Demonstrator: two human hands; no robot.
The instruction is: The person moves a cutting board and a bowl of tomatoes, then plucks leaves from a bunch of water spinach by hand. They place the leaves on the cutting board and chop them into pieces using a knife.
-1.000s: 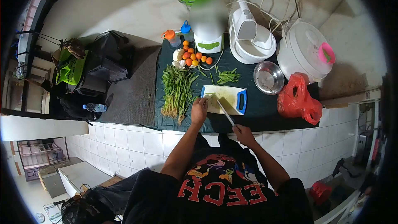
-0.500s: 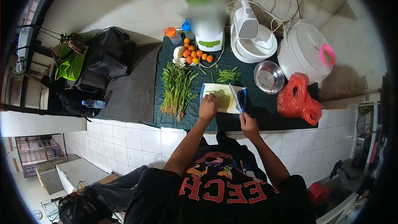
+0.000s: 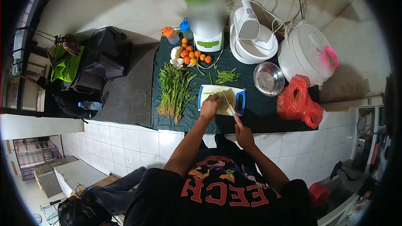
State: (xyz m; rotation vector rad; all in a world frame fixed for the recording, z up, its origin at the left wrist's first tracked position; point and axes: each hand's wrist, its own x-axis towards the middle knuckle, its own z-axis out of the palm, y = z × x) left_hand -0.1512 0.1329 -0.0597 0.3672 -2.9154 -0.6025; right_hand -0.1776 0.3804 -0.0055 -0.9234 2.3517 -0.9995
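Observation:
My left hand is closed, fingertips pressed on a slim green vegetable lying on the cutting board, which is white with blue ends. What the fingers cover is hidden. My right hand is wrapped round the handle of a knife. Its blade slants across the board, its tip near my left fingers. Behind the board lies a small pile of slim green pieces. A bunch of leafy greens with roots lies to the left.
Tomatoes and pale bulbs sit behind the greens, near a blender. On the right stand a metal bowl, a red plastic bag, a stand mixer and a white tub. Another person is at lower left.
My right hand has moved left, bringing the knife from the board's right end to its middle, close to my left hand. My left hand stays on the board. The view has shifted slightly.

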